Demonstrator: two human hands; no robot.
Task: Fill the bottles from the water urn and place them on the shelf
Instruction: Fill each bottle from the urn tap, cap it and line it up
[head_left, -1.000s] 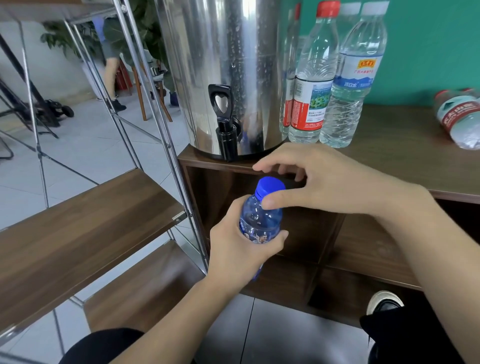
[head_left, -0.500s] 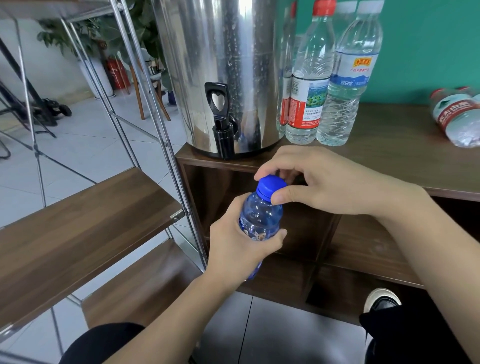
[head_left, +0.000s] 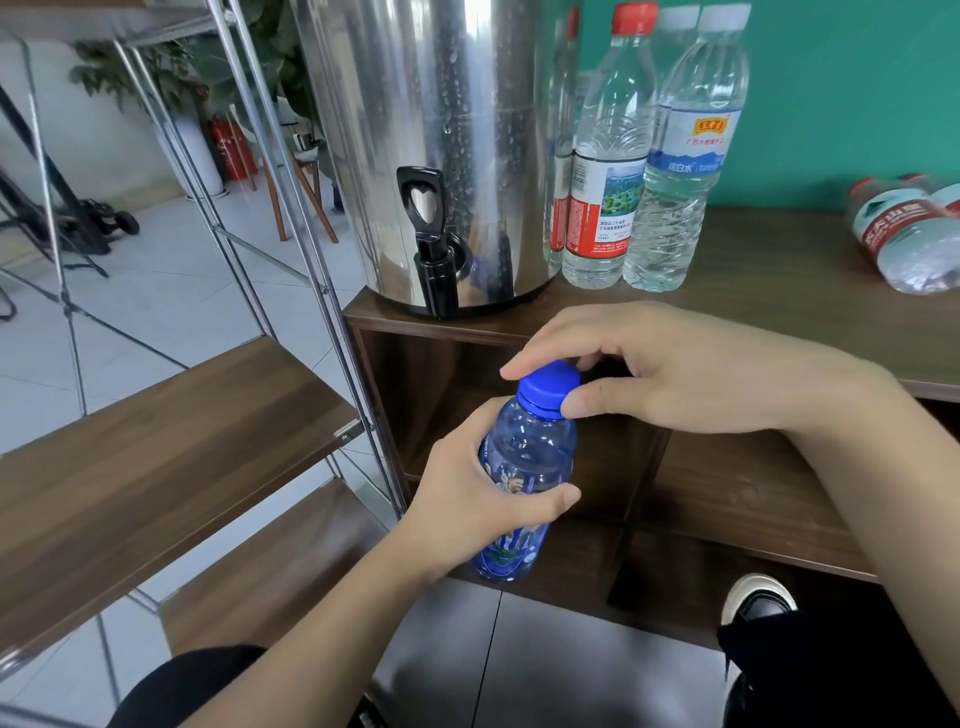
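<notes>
Red fire extinguisher (head_left: 232, 150) beside potted plant (head_left: 156, 67) — wooden stool (head_left: 304, 200) nearby.

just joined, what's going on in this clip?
A person is working on a small blue bottle in front of the water urn. The left hand grips its body, and the right hand pinches the blue cap, which sits on the neck. Taller clear bottles stand beside the urn; the wooden shelf holds nothing visible.
</notes>
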